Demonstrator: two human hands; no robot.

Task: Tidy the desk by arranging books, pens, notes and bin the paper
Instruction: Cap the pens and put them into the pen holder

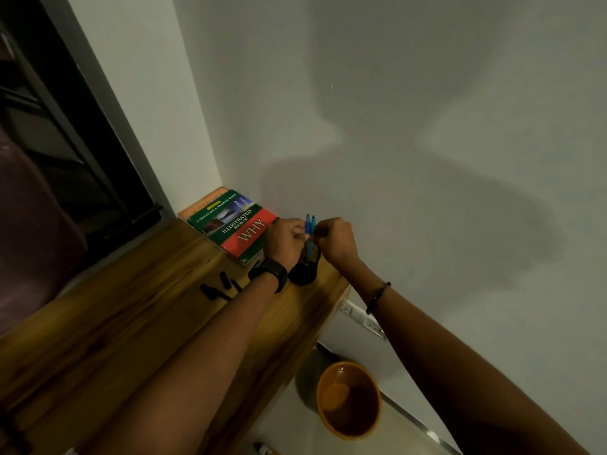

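Pens in holder, tops in pinch of L grip & R grip

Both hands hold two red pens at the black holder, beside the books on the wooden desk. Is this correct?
No, only the colour is wrong. The head view shows the left hand and the right hand holding two blue pens, not red ones, at the black holder, beside the books on the wooden desk.
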